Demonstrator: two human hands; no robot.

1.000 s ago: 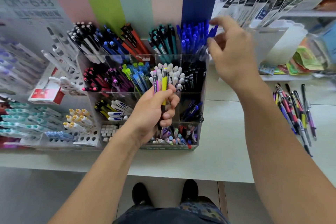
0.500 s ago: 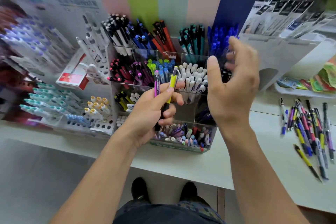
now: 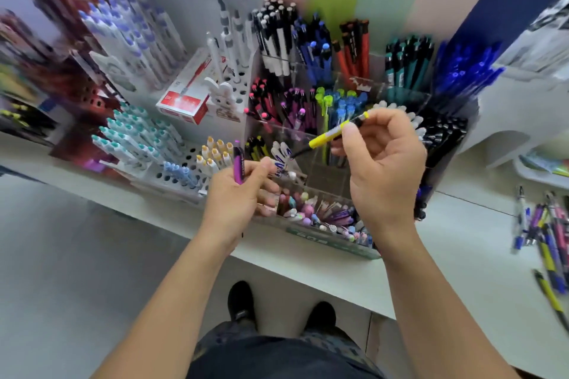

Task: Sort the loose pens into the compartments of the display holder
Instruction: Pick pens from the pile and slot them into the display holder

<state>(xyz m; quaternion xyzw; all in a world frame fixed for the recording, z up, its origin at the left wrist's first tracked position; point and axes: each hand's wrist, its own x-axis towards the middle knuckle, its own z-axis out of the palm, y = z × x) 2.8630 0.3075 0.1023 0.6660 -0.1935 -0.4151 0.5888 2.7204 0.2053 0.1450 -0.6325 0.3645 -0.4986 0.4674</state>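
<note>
A clear tiered display holder (image 3: 338, 181) stands on the white counter, its compartments packed with pens grouped by colour. My left hand (image 3: 237, 197) grips a purple pen (image 3: 237, 164) upright in front of the holder's lower left compartments. My right hand (image 3: 385, 163) pinches a yellow pen (image 3: 331, 133) between thumb and fingers; the pen lies slanted, tip down-left, over the middle row. Loose pens (image 3: 548, 243) lie scattered on the counter at the far right.
White racks of markers (image 3: 138, 138) and a red-and-white box (image 3: 184, 95) stand left of the holder. A white shelf unit (image 3: 523, 120) rises on the right. The counter edge (image 3: 308, 271) runs in front of me, my shoes below it.
My right hand came down from the blue pens and took the yellow pen out of my left hand, which now holds only the purple one. The view swung to the left.
</note>
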